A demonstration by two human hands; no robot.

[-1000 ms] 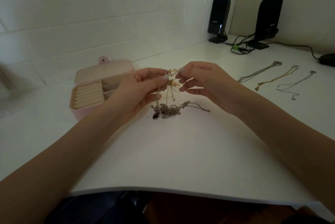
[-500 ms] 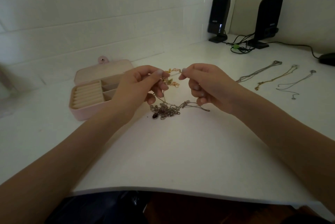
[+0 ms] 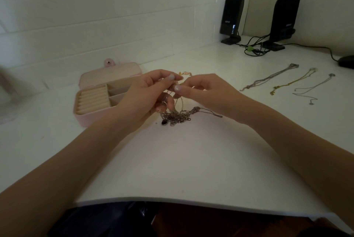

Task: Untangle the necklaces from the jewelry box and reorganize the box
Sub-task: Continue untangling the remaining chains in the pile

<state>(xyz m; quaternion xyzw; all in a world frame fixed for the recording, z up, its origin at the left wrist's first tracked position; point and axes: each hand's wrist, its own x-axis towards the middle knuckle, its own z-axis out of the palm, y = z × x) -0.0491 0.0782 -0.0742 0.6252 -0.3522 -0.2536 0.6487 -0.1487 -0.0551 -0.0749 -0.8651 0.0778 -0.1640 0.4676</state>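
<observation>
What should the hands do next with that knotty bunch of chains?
Probably ease the gold chain gently up and away. Both the left hand and right hand pinch it above the tangle, and strands still hang into that tangle.

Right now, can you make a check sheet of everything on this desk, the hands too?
Surface: white desk, dimly lit.
Job's things: pink jewelry box open, compartments look empty; tangled chains partly lifted, partly on desk; three separated necklaces laid out side by side at right.
Clutter: nothing seen.
Hands: left hand and right hand both pinch chain strands above the tangle.
Cables: black cables bundled by the two black speakers; one runs to a dark object at the right edge, possibly a mouse.
Surroundings: white brick wall.
</observation>
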